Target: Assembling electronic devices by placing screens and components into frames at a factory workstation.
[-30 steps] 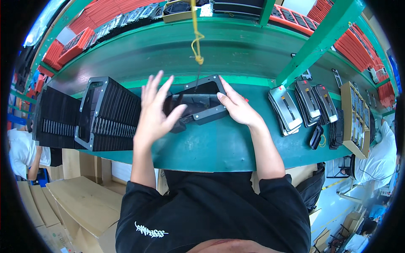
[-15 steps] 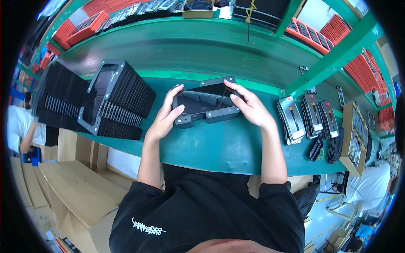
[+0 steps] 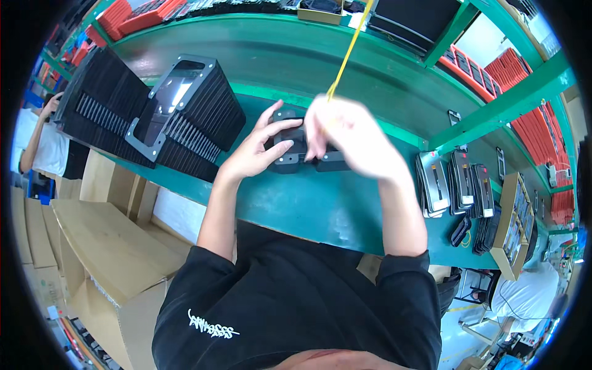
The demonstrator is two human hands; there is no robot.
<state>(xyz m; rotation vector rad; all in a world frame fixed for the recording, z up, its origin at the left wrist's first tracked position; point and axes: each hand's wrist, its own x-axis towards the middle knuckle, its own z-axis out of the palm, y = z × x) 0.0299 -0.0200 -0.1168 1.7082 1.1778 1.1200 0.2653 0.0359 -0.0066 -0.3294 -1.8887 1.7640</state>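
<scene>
Now R hand [image 3: 345, 135]'s off the black frame fixture [image 3: 333, 164] & up by the yellow cord [image 3: 351, 50], blurred, so can't tell if it's gripping. L hand [image 3: 254, 152], fingers spread wide, rests on the fixture, right of the fixture stack [image 3: 213, 105]; seemingly only L steadies it atm.

A black short-sleeved shirt [image 3: 296, 290] bears a jagged white print [image 3: 213, 326] on its left side.
</scene>
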